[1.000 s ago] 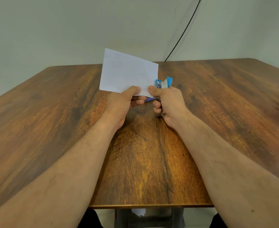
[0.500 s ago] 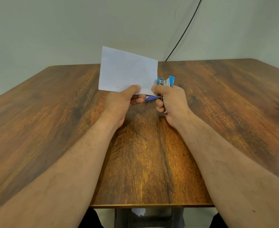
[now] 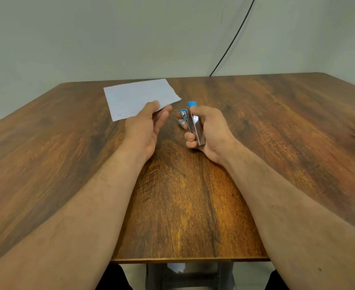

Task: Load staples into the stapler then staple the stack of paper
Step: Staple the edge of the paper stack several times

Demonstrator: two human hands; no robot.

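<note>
The paper [image 3: 139, 97] is pinched at its near corner by the left hand [image 3: 145, 124], low over the desk [image 3: 277, 114]. The stapler [image 3: 193, 124] is gripped in the right hand [image 3: 210, 130], apart. The paper should be laid flat before release.

Paper stack [image 3: 138, 97] lies left of stapler [image 3: 193, 124], above table [image 3: 277, 132].

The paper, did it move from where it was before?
Yes. The paper has gone down and left, from upright beside the stapler to nearly flat over the table, held by the left hand.
</note>
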